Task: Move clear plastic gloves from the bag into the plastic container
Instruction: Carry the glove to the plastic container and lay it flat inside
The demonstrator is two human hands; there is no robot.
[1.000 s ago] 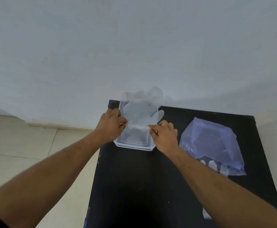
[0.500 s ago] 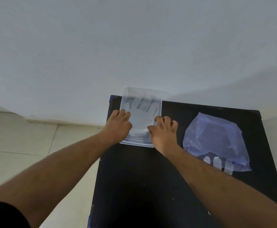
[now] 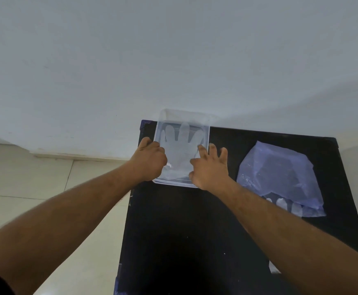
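A clear plastic glove [image 3: 181,145] lies flat inside the clear rectangular container [image 3: 208,133], its fingers pointing to the wall. The container stands at the far left corner of the black table [image 3: 184,241]. My left hand [image 3: 150,161] is curled at the container's left side, pinching the glove's cuff edge. My right hand [image 3: 210,167] hovers over the container's right near corner with fingers spread, thumb and forefinger touching the glove. A bluish translucent bag [image 3: 276,171] lies to the right, with the fingers of more gloves [image 3: 282,204] sticking out of its near opening.
The table stands against a white wall [image 3: 173,60]. Pale floor tiles [image 3: 46,188] lie to its left. A small scrap of clear plastic [image 3: 272,269] shows beside my right forearm near the table's right edge.
The glove, held up stretched between both hands a second ago, has been lowered into the container and now lies flat. My right hand's fingers have spread apart off it.
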